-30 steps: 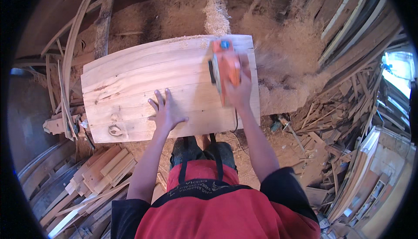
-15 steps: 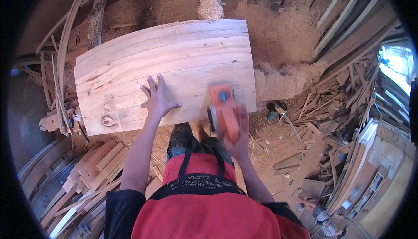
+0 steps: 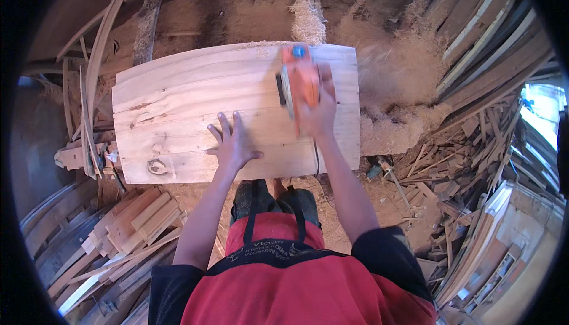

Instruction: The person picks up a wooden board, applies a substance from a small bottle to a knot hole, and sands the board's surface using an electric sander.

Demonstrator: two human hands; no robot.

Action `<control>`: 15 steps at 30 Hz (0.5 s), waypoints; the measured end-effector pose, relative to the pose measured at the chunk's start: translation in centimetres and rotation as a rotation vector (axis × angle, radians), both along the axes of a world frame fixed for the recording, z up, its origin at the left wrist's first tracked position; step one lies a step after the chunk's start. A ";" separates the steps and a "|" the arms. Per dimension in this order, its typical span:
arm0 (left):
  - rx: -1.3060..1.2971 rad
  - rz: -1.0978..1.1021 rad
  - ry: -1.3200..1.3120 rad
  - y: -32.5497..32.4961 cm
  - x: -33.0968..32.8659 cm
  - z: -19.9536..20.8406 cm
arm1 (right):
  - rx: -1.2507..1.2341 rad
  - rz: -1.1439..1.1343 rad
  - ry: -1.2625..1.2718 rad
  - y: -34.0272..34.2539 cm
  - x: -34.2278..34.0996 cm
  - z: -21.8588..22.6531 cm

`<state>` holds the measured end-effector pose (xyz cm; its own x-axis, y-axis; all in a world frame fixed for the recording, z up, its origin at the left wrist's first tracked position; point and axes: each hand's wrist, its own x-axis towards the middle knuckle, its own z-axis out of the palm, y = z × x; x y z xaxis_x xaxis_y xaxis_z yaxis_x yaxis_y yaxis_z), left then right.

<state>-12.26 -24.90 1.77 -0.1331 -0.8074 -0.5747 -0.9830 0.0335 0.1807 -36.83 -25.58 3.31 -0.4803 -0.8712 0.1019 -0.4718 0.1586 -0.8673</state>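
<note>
A wide pale wooden panel point(image 3: 178, 100) of joined boards lies in front of me, with a dark knot near its lower left corner. My left hand point(image 3: 232, 150) rests flat on the panel's near middle, fingers spread. Wrapped round the handle of an orange electric planer point(image 3: 301, 76) is my right hand point(image 3: 320, 111), a little blurred by motion. The planer sits on the right part of the panel, its front close to the far edge. A dark cord point(image 3: 316, 158) trails from it over the near edge.
Wood shavings point(image 3: 397, 129) heap up right of the panel and on a beam point(image 3: 308, 5) behind it. Cut boards point(image 3: 142, 218) are stacked at the lower left. Scrap wood point(image 3: 468, 147) piles up at the right. A dark green tool point(image 3: 376, 168) lies near the panel's right corner.
My right hand has pushed the planer away from me, from the panel's near edge to near its far edge. My left hand stays flat on the panel. The whole view has shifted slightly.
</note>
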 end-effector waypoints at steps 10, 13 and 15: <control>-0.086 -0.049 0.049 -0.3 0.2 -1.2 | 0.075 0.059 -0.061 1.0 0.5 -0.3; -0.151 -0.110 0.035 0.1 2.1 -2.7 | 0.145 0.047 -0.094 15.1 3.8 0.4; -0.213 -0.156 0.053 -0.7 4.0 -3.0 | 0.245 0.067 -0.152 23.1 5.4 2.5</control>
